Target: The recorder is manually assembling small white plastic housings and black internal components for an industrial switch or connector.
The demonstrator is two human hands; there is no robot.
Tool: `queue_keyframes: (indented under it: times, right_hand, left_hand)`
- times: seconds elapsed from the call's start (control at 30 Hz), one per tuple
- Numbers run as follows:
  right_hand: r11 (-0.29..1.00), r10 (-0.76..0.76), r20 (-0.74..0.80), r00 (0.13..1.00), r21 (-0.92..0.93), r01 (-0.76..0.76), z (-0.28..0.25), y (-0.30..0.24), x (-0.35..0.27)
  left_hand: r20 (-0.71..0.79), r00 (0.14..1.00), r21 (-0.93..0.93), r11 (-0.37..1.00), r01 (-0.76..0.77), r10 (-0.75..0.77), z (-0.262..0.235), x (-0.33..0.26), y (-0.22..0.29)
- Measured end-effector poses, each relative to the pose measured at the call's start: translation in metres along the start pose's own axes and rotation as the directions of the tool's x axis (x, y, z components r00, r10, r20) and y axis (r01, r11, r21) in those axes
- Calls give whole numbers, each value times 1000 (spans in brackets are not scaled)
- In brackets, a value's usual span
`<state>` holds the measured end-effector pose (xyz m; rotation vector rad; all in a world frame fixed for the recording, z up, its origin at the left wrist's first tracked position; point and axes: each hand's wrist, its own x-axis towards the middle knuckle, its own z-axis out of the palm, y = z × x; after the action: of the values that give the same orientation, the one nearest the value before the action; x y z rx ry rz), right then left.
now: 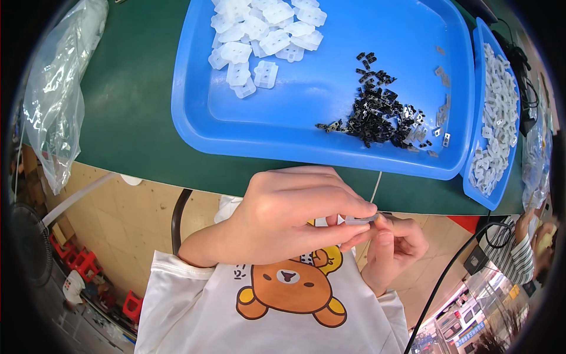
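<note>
My left hand (295, 209) reaches across in front of the table edge, its fingers and thumb closed on a small translucent white plastic piece (356, 220). At the right end of that piece, the thumb and fingertips of my right hand (394, 245) are pressed together. Something dark shows at those fingertips, too small and covered to name. Beyond my hands lies a large blue tray (259, 144). It holds a heap of translucent white plastic pieces (259, 29) at the far left and a pile of small black parts (383, 112) at the right.
A narrower blue tray (479, 177) with many small whitish parts (496, 124) stands to the right on the green table (135, 118). Clear plastic bags (59, 100) lie at the left and far right. A black cable (439, 283) hangs at the right. Another person in a striped top (519, 256) is farther right.
</note>
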<state>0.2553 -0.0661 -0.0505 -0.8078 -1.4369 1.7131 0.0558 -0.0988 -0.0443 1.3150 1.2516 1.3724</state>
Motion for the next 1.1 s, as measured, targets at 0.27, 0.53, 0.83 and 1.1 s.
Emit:
queue_keyframes:
  times: [0.27, 0.53, 0.83, 1.1]
  right_hand:
    - [999, -29, 22, 999, -20, 29, 2, 0, 4]
    - [988, -88, 34, 996, -123, 91, 4, -3, 9]
    - [972, -113, 4, 994, -206, 111, 5, -3, 12]
    - [900, -177, -50, 983, -412, 141, 13, -18, 22]
  left_hand:
    - [-2, 1000, -12, 1000, 2, -2, 1, 0, 0]
    - [-18, 1000, -6, 1000, -20, 20, 3, -1, -1]
    - [-10, 1000, 42, 999, -4, 4, 4, 0, 2]
    - [-9, 992, 40, 991, -127, 127, 8, -1, -2]
